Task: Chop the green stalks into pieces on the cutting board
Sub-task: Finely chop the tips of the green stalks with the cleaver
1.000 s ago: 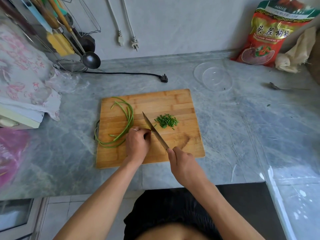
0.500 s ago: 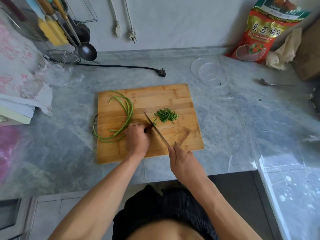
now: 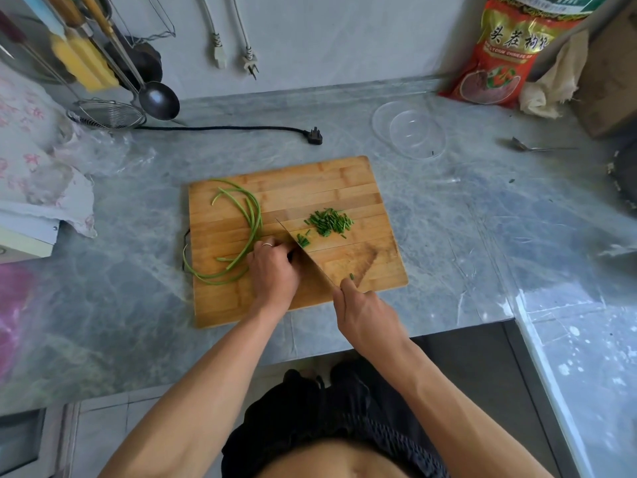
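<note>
Knife (image 3: 303,251) probably against pinned green stalks (image 3: 253,219)

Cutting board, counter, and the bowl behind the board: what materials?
Cutting board: looks like bamboo or wood, matte, judging by the glued parallel strips and a dark worn patch.
Counter: grey stone or stone-look, probably marble, with pale veining and a dull sheen.
Bowl: clear glass or plastic, glossy; the counter shows through it, and which of the two cannot be told.

a few new cut pieces (image 3: 302,240) beside the knife (image 3: 303,253) (just short of the pile (image 3: 330,220)), blade now lower
</note>
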### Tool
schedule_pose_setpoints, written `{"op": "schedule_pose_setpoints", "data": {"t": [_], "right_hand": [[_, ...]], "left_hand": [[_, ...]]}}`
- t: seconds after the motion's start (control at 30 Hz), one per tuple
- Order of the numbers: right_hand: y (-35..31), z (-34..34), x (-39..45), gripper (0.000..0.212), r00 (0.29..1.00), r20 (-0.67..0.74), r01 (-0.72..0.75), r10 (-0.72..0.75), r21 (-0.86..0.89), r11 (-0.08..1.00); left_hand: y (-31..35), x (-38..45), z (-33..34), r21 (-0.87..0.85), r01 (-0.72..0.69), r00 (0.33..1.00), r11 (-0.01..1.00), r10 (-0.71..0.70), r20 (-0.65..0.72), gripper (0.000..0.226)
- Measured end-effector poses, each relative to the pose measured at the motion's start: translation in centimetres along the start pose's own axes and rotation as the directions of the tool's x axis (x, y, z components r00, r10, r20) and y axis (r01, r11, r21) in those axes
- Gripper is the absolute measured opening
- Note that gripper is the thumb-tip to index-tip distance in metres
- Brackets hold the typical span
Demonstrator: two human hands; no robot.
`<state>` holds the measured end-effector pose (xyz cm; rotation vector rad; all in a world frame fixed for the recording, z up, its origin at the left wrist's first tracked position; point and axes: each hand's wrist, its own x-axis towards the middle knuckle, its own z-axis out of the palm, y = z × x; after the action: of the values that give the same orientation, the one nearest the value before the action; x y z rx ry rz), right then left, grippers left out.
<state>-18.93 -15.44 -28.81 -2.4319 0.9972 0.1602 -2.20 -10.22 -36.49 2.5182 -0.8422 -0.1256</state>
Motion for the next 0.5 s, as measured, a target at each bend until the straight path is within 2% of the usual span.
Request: {"op": "schedule_pose_setpoints", "data": {"t": [0.23, 0.37, 0.5], "right_hand": [[0.8, 0.5, -0.4, 0.036, 1.0, 0.005, -0.031, 0.03, 0.065, 0.997], [-0.6, 0.8, 1.2, 0.032, 1.0, -0.001, 0.015, -0.015, 0.107, 0.994], [0.7, 0.8, 0.0, 0.035, 1.0, 0.018, -0.024, 0.022, 0.126, 0.992]], "left_hand": [[-0.2, -0.3, 0.2, -0.011, 0.01, 1.0, 1.0, -0.01, 0.002, 0.018], [-0.1, -0.2, 0.2, 0.006, 0.026, 1.0, 1.0, -0.026, 0.015, 0.017], [-0.3, -0.5, 0.3, -0.018, 0.018, 1.0, 1.0, -0.018, 0.001, 0.019]]}}
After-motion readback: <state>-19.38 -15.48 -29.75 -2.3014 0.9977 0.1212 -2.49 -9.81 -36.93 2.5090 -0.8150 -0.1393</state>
